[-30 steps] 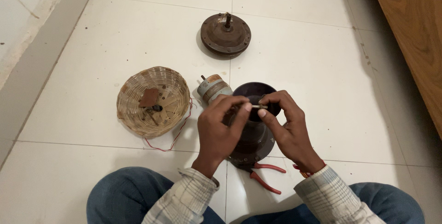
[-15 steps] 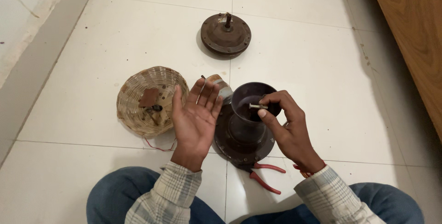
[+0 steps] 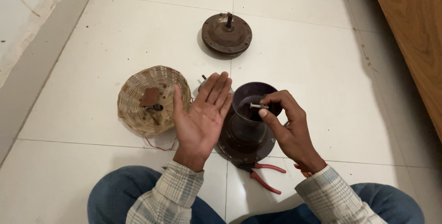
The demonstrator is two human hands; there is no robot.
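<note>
My right hand point(image 3: 287, 125) pinches a small metal bolt point(image 3: 258, 106) over the mouth of a dark cup-shaped fan housing point(image 3: 247, 127) that stands on the tiled floor between my knees. My left hand point(image 3: 200, 115) is held flat, palm up and fingers together, just left of the housing, with nothing in it. Behind its fingers a small metal motor part point(image 3: 202, 82) is mostly hidden.
A woven basket point(image 3: 148, 99) with small parts inside sits to the left, with a thin red wire below it. A round rusty motor disc with a shaft point(image 3: 226, 34) lies farther away. Red-handled pliers point(image 3: 264, 175) lie under the housing's near edge. Wooden furniture point(image 3: 410, 35) runs along the right.
My left hand has let go of the bolt, drawn away to the left and turned palm up. My right hand has kept the bolt over the housing.
</note>
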